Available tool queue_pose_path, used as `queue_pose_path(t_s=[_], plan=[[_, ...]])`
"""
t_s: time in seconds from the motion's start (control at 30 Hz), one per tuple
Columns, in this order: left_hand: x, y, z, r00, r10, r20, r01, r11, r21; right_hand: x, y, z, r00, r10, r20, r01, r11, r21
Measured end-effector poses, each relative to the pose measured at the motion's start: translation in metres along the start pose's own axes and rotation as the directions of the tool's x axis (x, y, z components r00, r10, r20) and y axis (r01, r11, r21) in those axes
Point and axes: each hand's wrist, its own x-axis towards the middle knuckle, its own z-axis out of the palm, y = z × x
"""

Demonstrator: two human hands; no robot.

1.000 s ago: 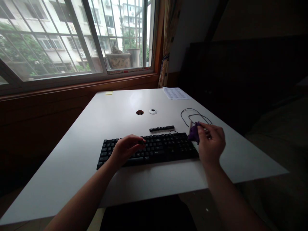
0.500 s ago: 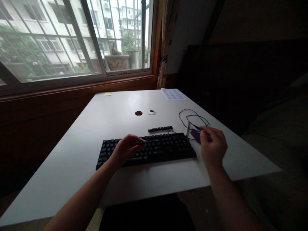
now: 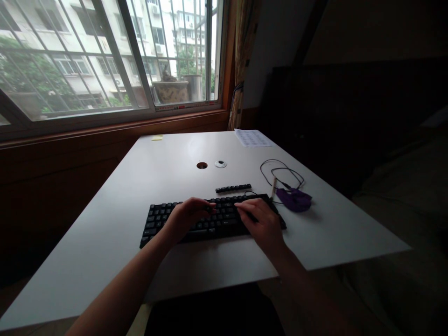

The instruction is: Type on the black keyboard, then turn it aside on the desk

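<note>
Both my hands rest on the black keyboard (image 3: 226,218), which lies near the desk's (image 3: 168,172) front edge. My left hand (image 3: 187,217) covers the middle keys with its fingers bent; I cannot tell whether they pinch anything. My right hand (image 3: 264,224) lies flat and empty on the right end. A short black key strip (image 3: 233,188) sits just behind the keyboard. A purple object (image 3: 294,199) and a looped cable (image 3: 280,170) lie toward the right edge.
</note>
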Motion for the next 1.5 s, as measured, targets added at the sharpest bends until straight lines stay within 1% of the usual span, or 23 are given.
queue_pose_path(t_s=[0.13, 0.27, 0.37, 0.47, 0.53, 0.6, 0.73, 0.83, 0.9, 0.97, 1.07, 1.13, 1.23, 1.4, 1.5], plan=[[-0.001, -0.006, 0.0, 0.998, -0.017, 0.057, 0.017, 1.0, 0.012, -0.007, -0.006, 0.012, 1.0, 0.0, 0.031, -0.002, 0.998, 0.056], [-0.002, -0.011, 0.0, 0.996, 0.024, 0.092, -0.031, 0.997, 0.076, -0.015, -0.01, 0.02, 0.997, 0.018, 0.076, -0.026, 0.994, 0.105], [-0.002, -0.009, -0.001, 0.989, 0.082, 0.12, -0.106, 0.973, 0.205, -0.019, -0.014, 0.025, 0.995, 0.043, 0.089, -0.056, 0.988, 0.141], [-0.001, -0.006, -0.002, 0.972, 0.162, 0.171, -0.214, 0.91, 0.355, -0.022, -0.017, 0.029, 0.993, 0.052, 0.108, -0.068, 0.986, 0.152], [0.0, -0.004, -0.003, 0.954, 0.232, 0.19, -0.292, 0.862, 0.415, -0.024, -0.017, 0.03, 0.991, 0.055, 0.125, -0.074, 0.985, 0.154], [0.0, -0.003, -0.003, 0.941, 0.277, 0.194, -0.336, 0.827, 0.451, -0.025, -0.017, 0.03, 0.989, 0.052, 0.136, -0.074, 0.985, 0.158], [0.0, -0.001, -0.001, 0.944, 0.257, 0.208, -0.328, 0.812, 0.483, -0.025, -0.016, 0.031, 0.988, 0.047, 0.145, -0.072, 0.983, 0.166], [-0.001, 0.0, -0.001, 0.95, 0.223, 0.219, -0.305, 0.812, 0.498, -0.025, -0.017, 0.031, 0.985, 0.06, 0.161, -0.091, 0.977, 0.192], [0.0, 0.0, -0.002, 0.946, 0.213, 0.244, -0.311, 0.807, 0.501, -0.024, -0.018, 0.03, 0.982, 0.072, 0.176, -0.108, 0.973, 0.204], [0.0, 0.0, -0.003, 0.942, 0.21, 0.263, -0.322, 0.792, 0.519, -0.024, -0.016, 0.028, 0.978, 0.086, 0.191, -0.123, 0.974, 0.189], [0.001, 0.0, -0.007, 0.939, 0.231, 0.256, -0.339, 0.753, 0.564, -0.025, -0.012, 0.024, 0.97, 0.108, 0.216, -0.137, 0.983, 0.121], [0.002, 0.0, -0.01, 0.925, 0.265, 0.273, -0.379, 0.712, 0.591, -0.027, -0.008, 0.021, 0.965, 0.115, 0.234, -0.135, 0.988, 0.072], [0.001, 0.0, -0.012, 0.888, 0.301, 0.348, -0.459, 0.639, 0.618, -0.029, -0.005, 0.019, 0.956, 0.099, 0.274, -0.11, 0.994, 0.024], [-0.003, -0.001, -0.011, 0.835, 0.273, 0.478, -0.544, 0.538, 0.644, -0.031, -0.006, 0.022, 0.941, 0.07, 0.332, -0.072, 0.997, -0.003], [-0.004, -0.003, -0.011, 0.808, 0.267, 0.525, -0.58, 0.512, 0.633, -0.031, -0.006, 0.022, 0.938, 0.07, 0.34, -0.068, 0.998, -0.017]])
